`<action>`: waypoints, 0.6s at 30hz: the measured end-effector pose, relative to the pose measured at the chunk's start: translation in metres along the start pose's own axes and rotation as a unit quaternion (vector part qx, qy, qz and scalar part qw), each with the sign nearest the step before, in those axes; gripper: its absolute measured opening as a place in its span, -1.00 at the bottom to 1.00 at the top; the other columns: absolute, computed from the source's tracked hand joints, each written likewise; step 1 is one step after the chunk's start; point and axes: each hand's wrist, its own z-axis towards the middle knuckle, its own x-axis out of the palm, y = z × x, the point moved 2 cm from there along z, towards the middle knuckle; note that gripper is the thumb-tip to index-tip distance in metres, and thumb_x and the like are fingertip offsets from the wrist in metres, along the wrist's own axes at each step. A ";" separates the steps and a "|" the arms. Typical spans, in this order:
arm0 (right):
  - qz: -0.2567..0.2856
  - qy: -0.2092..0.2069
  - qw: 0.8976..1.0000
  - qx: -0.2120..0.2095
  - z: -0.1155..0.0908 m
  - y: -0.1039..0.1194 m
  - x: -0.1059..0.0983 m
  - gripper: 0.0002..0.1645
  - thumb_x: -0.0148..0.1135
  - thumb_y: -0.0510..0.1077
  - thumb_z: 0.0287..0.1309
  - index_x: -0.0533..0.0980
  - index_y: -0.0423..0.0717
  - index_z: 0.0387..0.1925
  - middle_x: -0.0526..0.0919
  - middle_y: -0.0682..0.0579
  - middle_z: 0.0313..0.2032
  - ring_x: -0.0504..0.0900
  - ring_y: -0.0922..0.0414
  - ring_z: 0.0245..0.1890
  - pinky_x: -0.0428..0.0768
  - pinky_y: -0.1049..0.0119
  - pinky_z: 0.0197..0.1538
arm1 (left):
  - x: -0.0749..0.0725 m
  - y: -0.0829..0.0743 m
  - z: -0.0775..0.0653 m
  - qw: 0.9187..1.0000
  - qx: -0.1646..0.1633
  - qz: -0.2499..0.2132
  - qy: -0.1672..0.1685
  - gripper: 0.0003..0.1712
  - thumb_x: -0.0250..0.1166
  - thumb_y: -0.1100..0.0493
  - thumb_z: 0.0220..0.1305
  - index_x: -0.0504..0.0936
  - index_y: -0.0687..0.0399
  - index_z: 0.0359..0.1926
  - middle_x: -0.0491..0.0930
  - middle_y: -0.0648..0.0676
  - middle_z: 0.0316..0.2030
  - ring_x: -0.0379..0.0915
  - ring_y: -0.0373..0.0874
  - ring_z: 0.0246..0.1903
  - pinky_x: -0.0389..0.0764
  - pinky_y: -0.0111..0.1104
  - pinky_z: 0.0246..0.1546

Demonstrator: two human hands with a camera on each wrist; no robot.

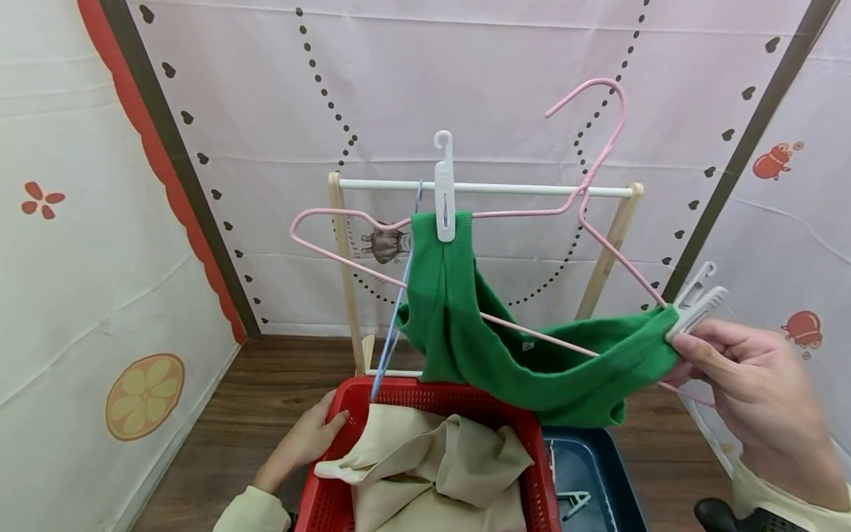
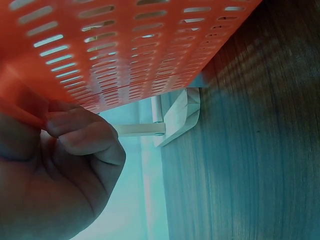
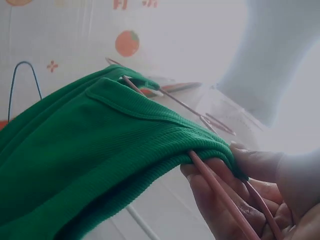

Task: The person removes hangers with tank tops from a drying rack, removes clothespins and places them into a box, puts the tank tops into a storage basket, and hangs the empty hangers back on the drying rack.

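Note:
My left hand (image 1: pixel 312 430) grips the left rim of a red plastic basket (image 1: pixel 547 473), its fingers curled over the edge in the left wrist view. Crumpled beige cloth (image 1: pixel 439 473) lies in the basket. My right hand (image 1: pixel 764 399) pinches the right end of a green ribbed garment (image 1: pixel 525 369) together with the pink clothes hanger (image 3: pixel 220 187) running through it. One white clothespin (image 1: pixel 444 188) clips the garment to the hanger's upper left. Another white clothespin (image 1: pixel 694 310) sits at the right end, beside my thumb. The hanger is tilted, its hook up at right.
Behind stands a small wooden rack with a white rod (image 1: pixel 532 189). A blue hanger (image 1: pixel 399 310) hangs from it, down to the basket. A dark blue tray (image 1: pixel 598 473) with clothespins (image 1: pixel 573 502) lies right of the basket on the wood-look floor (image 1: pixel 199 458). Printed fabric walls surround everything.

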 end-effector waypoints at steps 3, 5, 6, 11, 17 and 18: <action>0.031 0.009 0.999 0.003 -0.001 0.000 0.000 -0.77 0.08 -0.35 0.39 0.65 -0.30 -0.10 0.69 -0.06 -0.35 0.68 0.12 -0.40 0.69 0.38 -0.24 | 0.000 0.000 0.000 1.000 0.008 0.009 -0.005 -0.43 0.17 0.24 0.42 0.29 0.21 0.39 0.62 0.24 -0.03 0.62 0.00 -0.15 0.67 -0.10 -0.17; 0.049 0.018 0.999 -0.002 -0.002 0.001 0.000 -0.74 0.04 -0.38 0.40 0.65 -0.29 -0.10 0.67 -0.06 -0.36 0.66 0.12 -0.41 0.69 0.37 -0.27 | 0.000 0.000 0.001 1.000 0.011 0.011 -0.005 -0.44 0.18 0.23 0.42 0.30 0.21 0.38 0.62 0.24 -0.03 0.61 0.00 -0.14 0.66 -0.11 -0.16; 0.061 0.024 0.998 -0.002 -0.003 0.001 0.001 -0.73 0.01 -0.40 0.40 0.65 -0.29 -0.10 0.68 -0.06 -0.36 0.66 0.12 -0.42 0.69 0.36 -0.27 | 0.000 0.000 0.001 1.000 0.012 0.011 -0.006 -0.44 0.18 0.23 0.42 0.30 0.20 0.38 0.62 0.23 -0.03 0.61 -0.01 -0.14 0.66 -0.11 -0.16; 0.112 0.056 0.992 -0.008 -0.006 0.003 0.001 -0.63 -0.11 -0.44 0.44 0.65 -0.31 -0.09 0.73 -0.09 -0.35 0.70 0.10 -0.46 0.69 0.34 -0.31 | 0.000 0.000 0.001 1.000 0.010 -0.005 0.000 -0.43 0.17 0.25 0.42 0.29 0.22 0.39 0.63 0.21 -0.02 0.62 -0.05 -0.17 0.68 -0.16 -0.20; 0.138 0.096 0.985 -0.022 -0.006 0.006 0.000 -0.58 -0.21 -0.47 0.46 0.62 -0.34 -0.09 0.75 -0.13 -0.34 0.73 0.08 -0.44 0.67 0.37 -0.38 | 0.001 0.001 0.001 0.999 -0.013 -0.028 0.010 -0.42 0.17 0.25 0.43 0.27 0.18 0.41 0.63 0.20 -0.03 0.64 -0.05 -0.20 0.71 -0.14 -0.25; 0.142 0.098 0.985 -0.022 -0.006 0.006 0.000 -0.58 -0.22 -0.47 0.46 0.62 -0.34 -0.08 0.75 -0.13 -0.34 0.74 0.07 -0.43 0.68 0.37 -0.37 | 0.001 0.001 0.001 0.999 -0.016 -0.031 0.011 -0.42 0.17 0.25 0.43 0.27 0.18 0.41 0.63 0.20 -0.03 0.65 -0.05 -0.21 0.71 -0.14 -0.25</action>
